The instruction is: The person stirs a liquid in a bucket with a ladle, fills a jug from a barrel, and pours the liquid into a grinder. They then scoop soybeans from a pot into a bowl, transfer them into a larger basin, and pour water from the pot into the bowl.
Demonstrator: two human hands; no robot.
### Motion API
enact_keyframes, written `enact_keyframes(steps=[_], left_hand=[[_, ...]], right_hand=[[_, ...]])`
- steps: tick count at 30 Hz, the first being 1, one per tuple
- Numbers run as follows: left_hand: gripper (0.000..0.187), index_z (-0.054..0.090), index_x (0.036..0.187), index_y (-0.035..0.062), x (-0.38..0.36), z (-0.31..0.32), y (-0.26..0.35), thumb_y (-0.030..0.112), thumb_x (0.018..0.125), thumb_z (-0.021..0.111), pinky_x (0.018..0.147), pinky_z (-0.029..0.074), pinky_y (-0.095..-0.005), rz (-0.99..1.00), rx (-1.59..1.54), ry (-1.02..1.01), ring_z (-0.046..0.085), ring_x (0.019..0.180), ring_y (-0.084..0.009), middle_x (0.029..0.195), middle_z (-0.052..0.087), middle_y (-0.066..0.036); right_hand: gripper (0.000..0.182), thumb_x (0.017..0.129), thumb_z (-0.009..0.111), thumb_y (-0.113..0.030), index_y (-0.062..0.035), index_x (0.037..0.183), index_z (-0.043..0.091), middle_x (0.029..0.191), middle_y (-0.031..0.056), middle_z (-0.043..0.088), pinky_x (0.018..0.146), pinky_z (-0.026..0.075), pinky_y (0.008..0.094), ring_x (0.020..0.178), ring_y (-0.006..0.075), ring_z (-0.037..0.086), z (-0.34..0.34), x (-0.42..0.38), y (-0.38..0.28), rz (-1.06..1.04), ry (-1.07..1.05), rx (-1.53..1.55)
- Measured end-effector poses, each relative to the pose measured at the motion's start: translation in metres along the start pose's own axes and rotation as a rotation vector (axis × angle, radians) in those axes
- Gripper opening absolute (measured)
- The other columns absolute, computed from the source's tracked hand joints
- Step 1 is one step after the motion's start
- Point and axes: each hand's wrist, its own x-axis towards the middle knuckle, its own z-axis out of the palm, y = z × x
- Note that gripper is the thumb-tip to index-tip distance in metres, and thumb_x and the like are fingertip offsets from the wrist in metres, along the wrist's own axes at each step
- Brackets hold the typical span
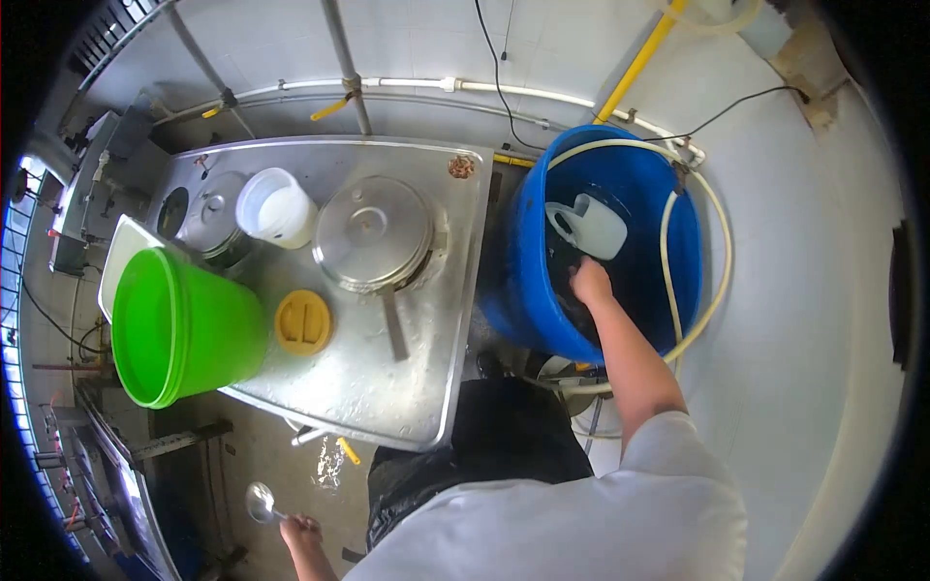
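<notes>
My left hand [301, 530] hangs low beside the counter, closed around the handle of a metal spoon [260, 503] with a round, shiny bowl. My right hand [589, 282] reaches over the near rim into a large blue barrel [524, 254]. Its fingers are partly visible, somewhat apart, and nothing shows in them. Just beyond those fingers a white plastic jug [602, 230] with a looped handle lies tilted inside the barrel, above dark contents. A pale hose [722, 228] loops over the barrel's right side.
The steel counter [354, 392] carries a lidded pot [373, 232], a white bucket [276, 207], a yellow round lid [303, 322] and another metal pot [211, 215]. A green bucket [213, 324] lies tipped at its left edge. Pipes [426, 84] run along the wall.
</notes>
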Motion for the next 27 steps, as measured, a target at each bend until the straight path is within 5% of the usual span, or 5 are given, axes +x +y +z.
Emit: enact_keyframes(steps=[6, 8, 11, 25, 27], left_hand=[[0.032, 0.034, 0.074, 0.0134, -0.135, 0.002, -0.127, -0.016, 0.076, 0.047, 0.05, 0.038, -0.0371, 0.132, 0.544, -0.123, 0.039, 0.06, -0.0197, 0.07, 0.038, -0.005], [0.015, 0.057, 0.088, 0.0157, -0.059, -0.053, -0.146, 0.027, 0.095, 0.049, 0.046, 0.04, -0.0324, -0.171, 0.129, 0.083, 0.05, 0.052, -0.0183, 0.069, 0.056, -0.005], [0.026, 0.057, 0.1, 0.0126, -0.109, -0.019, -0.144, 0.026, 0.107, 0.035, 0.049, 0.042, -0.0344, -0.281, 0.118, 0.173, 0.058, 0.061, -0.0179, 0.079, 0.061, -0.006], [0.043, 0.05, 0.084, 0.0125, -0.148, 0.045, -0.146, 0.041, 0.112, 0.033, 0.048, 0.039, -0.037, -0.271, 0.029, -0.007, 0.046, 0.05, -0.0189, 0.064, 0.051, -0.001], [0.041, 0.051, 0.085, 0.0125, -0.147, 0.038, -0.144, 0.04, 0.112, 0.035, 0.049, 0.04, -0.0354, -0.223, 0.001, -0.028, 0.046, 0.05, -0.0172, 0.064, 0.051, -0.001]], right_hand=[[0.086, 0.096, 0.059, -0.022, 0.0052, 0.162, 0.01, 0.168, 0.0292, 0.017, 0.124, 0.029, 0.0443, 0.155, 0.0421, 0.023, 0.193, 0.245, 0.078, -0.142, -0.181, -0.042], [0.072, 0.099, 0.056, -0.032, 0.001, 0.156, 0.027, 0.163, 0.0231, 0.028, 0.124, 0.025, 0.0481, 0.151, 0.0404, 0.026, 0.213, 0.288, 0.071, -0.086, -0.375, -0.234], [0.049, 0.099, 0.058, -0.038, -0.0108, 0.14, 0.064, 0.145, 0.0162, 0.061, 0.114, 0.039, 0.0539, 0.134, 0.0398, 0.056, 0.253, 0.319, 0.108, -0.117, -0.276, -0.129], [0.042, 0.103, 0.055, -0.039, -0.0068, 0.126, 0.068, 0.118, 0.0173, 0.073, 0.088, 0.055, 0.0473, 0.107, 0.0371, 0.07, 0.187, 0.153, 0.083, -0.505, -0.463, -0.587], [0.039, 0.103, 0.058, -0.037, -0.0056, 0.125, 0.068, 0.108, 0.0149, 0.073, 0.083, 0.055, 0.0444, 0.098, 0.0333, 0.07, 0.147, 0.12, 0.103, -0.161, -0.515, 0.186]])
